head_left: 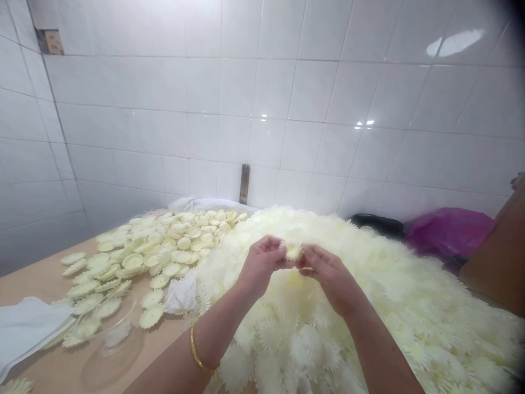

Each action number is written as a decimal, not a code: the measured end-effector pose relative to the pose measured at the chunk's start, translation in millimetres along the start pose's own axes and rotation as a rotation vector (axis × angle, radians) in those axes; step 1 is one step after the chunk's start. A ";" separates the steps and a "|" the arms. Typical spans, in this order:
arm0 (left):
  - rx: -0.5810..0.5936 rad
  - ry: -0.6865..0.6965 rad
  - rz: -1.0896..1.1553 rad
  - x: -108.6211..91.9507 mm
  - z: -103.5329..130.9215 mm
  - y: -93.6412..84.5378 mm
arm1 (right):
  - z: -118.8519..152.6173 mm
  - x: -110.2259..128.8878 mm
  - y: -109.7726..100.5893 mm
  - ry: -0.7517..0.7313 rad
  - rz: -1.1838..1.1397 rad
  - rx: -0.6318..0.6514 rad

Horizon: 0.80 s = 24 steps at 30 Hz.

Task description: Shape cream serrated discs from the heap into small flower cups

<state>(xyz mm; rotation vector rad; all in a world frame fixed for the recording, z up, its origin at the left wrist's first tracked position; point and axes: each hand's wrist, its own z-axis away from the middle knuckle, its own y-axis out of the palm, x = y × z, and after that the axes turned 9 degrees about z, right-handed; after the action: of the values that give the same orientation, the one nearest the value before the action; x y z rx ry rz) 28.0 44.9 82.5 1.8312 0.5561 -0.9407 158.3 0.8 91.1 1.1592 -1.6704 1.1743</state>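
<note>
Between my two hands is a small pale-yellow petal piece with a fringed edge. The fingers of my left hand pinch its left side, and a gold bracelet circles that wrist. My right hand has its fingertips closed on the right side of the same piece. Under and around both hands spreads a large heap of fluffy pale-yellow petal pieces. To the left lie many flat, scalloped yellow discs, some overlapping.
A crumpled white tissue and a clear round dish are on the tan table. White sheets lie at the left edge. Behind are a tiled wall, a purple bag and a brown box at right.
</note>
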 end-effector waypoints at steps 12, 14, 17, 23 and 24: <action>0.138 -0.190 -0.089 -13.4 -0.8 -9.6 | 4.0 5.0 -8.5 -0.177 0.130 0.095; 0.206 -0.239 -0.113 -16.1 -1.0 -12.1 | 5.9 7.0 -9.3 -0.152 0.146 0.159; 0.300 -0.266 -0.132 -17.1 -1.0 -14.7 | 7.1 7.8 -10.5 -0.097 0.111 0.188; 0.256 -0.212 -0.231 -12.3 -0.4 -10.5 | 6.0 4.9 -20.1 -0.072 0.047 0.284; 0.231 -0.182 -0.275 -10.5 0.4 -8.7 | 5.7 4.0 -19.6 -0.075 0.063 0.271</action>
<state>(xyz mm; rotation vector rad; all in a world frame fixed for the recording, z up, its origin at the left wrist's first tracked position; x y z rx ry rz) 15.3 48.6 86.1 1.8757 0.6157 -1.3907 175.3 -8.8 98.2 1.3378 -1.6487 1.4470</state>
